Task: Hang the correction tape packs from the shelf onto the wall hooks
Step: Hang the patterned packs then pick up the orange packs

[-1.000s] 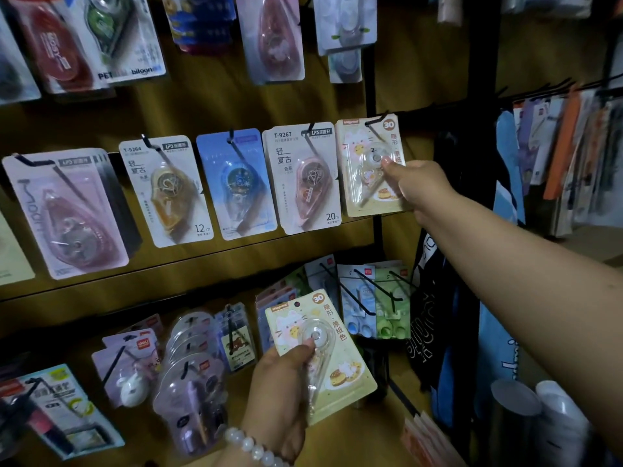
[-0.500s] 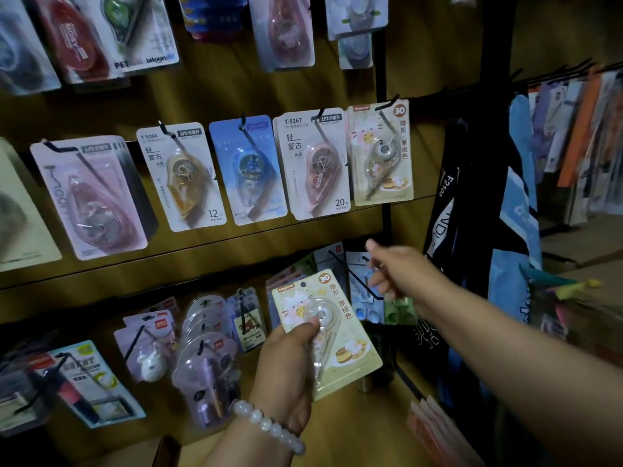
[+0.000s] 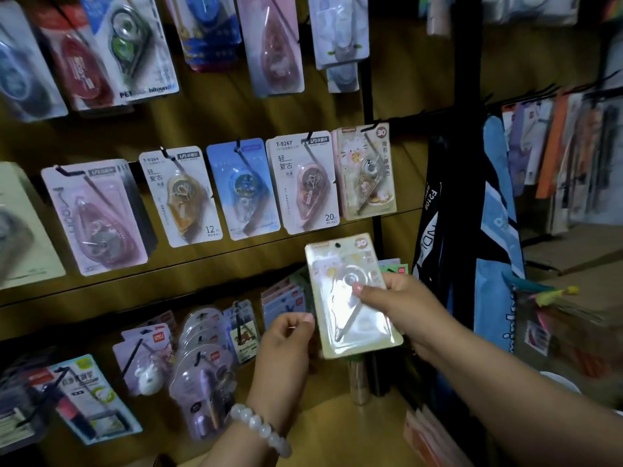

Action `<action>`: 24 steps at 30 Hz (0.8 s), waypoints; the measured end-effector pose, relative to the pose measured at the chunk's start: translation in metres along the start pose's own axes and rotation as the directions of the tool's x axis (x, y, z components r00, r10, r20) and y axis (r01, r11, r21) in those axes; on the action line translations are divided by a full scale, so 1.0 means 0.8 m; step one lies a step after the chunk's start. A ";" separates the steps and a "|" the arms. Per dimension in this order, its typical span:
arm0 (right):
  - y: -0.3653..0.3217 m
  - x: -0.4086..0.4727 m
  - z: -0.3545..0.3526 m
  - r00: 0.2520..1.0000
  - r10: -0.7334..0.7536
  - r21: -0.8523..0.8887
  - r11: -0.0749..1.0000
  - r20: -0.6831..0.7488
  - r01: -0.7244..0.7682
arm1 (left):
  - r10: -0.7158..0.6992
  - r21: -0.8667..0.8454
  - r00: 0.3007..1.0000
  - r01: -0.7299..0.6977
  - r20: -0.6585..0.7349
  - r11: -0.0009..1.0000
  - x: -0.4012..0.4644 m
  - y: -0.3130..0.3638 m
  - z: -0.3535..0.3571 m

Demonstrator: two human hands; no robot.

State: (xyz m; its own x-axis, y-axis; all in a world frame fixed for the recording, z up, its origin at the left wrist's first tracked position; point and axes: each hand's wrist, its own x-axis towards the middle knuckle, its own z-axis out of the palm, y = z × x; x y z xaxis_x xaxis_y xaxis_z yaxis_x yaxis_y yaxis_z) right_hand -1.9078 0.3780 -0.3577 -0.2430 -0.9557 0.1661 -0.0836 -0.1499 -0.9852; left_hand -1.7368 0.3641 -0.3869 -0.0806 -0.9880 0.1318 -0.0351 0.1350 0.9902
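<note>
The pale yellow card-backed correction tape pack (image 3: 350, 298), with its clear glossy plastic blister, sits upright in front of the lower rows of the wooden display wall (image 3: 209, 123), its punched hang hole at the top edge. My right hand (image 3: 401, 305) grips it from the right edge, thumb across the blister and fingers behind the card. My left hand (image 3: 286, 345) is at the pack's lower left edge, thumb and forefinger drawn together; whether they still pinch the card I cannot tell.

I judge the pack light and fairly stiff, but the blister looks slick, so the card edges are the safer hold, low enough to leave the hole free for the hook.

Just above, at the right end of the middle row, the black wire hook (image 3: 371, 129) already carries a matching pale cat-print pack (image 3: 367, 173). To its left hang the white pack with a pink dispenser (image 3: 306, 183), the blue pack (image 3: 244, 190) and more. A white bead bracelet (image 3: 259, 429) circles my left wrist.
</note>
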 end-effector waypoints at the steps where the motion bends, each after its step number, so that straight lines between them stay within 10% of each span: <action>1: -0.008 0.004 -0.007 0.999 -0.021 0.018 1.000 -0.027 0.021 | 0.041 0.078 0.999 -0.040 -0.005 0.996 0.001 -0.001 -0.002; 9: -0.097 0.048 -0.054 0.948 -0.249 0.070 0.961 -0.200 0.268 | 0.269 0.491 0.962 -0.256 0.044 0.833 0.004 0.001 -0.004; 24: -0.132 0.094 -0.073 0.940 -0.255 0.101 0.954 -0.228 0.283 | 0.282 0.552 0.954 -0.289 0.100 0.782 0.010 -0.008 0.004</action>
State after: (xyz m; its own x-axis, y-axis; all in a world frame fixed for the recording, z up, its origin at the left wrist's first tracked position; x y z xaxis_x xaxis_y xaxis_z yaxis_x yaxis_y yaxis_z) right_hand -1.9733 0.3367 -0.2384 -0.4270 -0.8024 0.4169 -0.0504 -0.4392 -0.8970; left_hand -1.7404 0.3556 -0.3925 -0.1866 -0.8970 0.4007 -0.5535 0.4330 0.7115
